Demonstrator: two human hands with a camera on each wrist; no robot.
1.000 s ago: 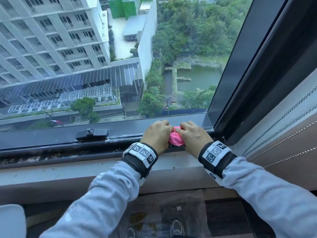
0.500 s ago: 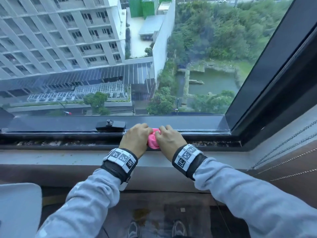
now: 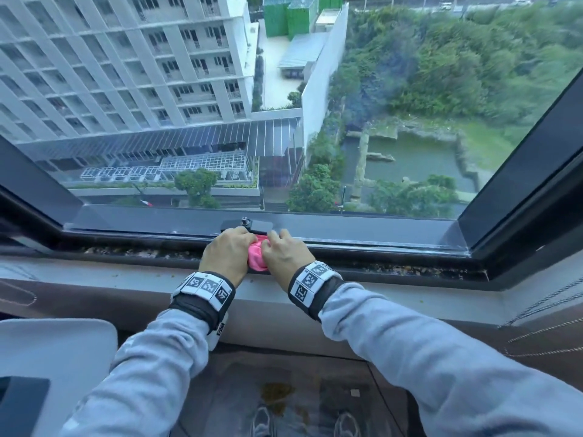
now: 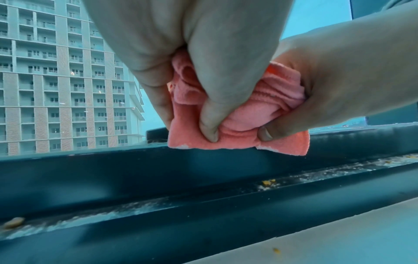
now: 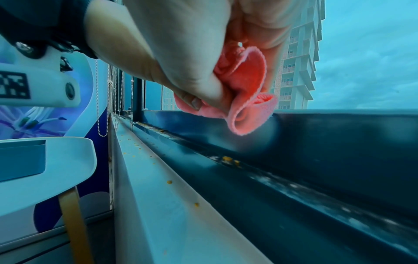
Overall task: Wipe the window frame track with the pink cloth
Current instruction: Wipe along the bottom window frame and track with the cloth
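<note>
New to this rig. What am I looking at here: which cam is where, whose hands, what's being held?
No robot here: a person works bare-handed, wearing three cameras. The big picture comes from a head camera looking down at a window. The other two come from cameras strapped to each wrist, looking along the fingers. The left hand and right hand together grip a bunched pink cloth. In the wrist views the cloth hangs just above the dark window frame track, not touching it there. The track holds pale grime and yellowish crumbs. Crumbs also dot the light sill beside it.
</note>
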